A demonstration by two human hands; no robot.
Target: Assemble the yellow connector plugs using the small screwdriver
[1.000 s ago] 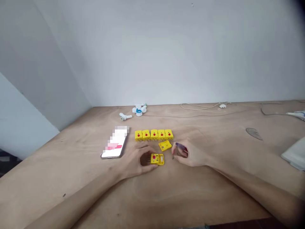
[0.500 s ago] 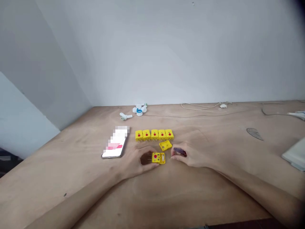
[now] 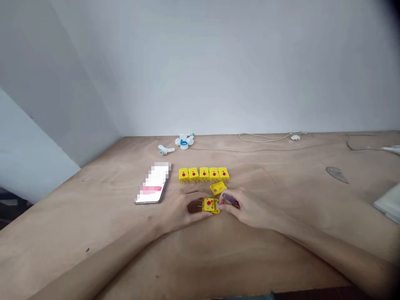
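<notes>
A wooden surface ran below a white wall. From mid-surface, a phone with a pixelated screen lay at nine o'clock, white plastic fittings with a blue ring at eleven, a thin white cable at two, and a white slab at three, cut off by the frame edge.

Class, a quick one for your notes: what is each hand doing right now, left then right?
Left hand: closed, holding a yellow two-pin connector.
Right hand: closed, pinching a small dark purple piece.
</notes>
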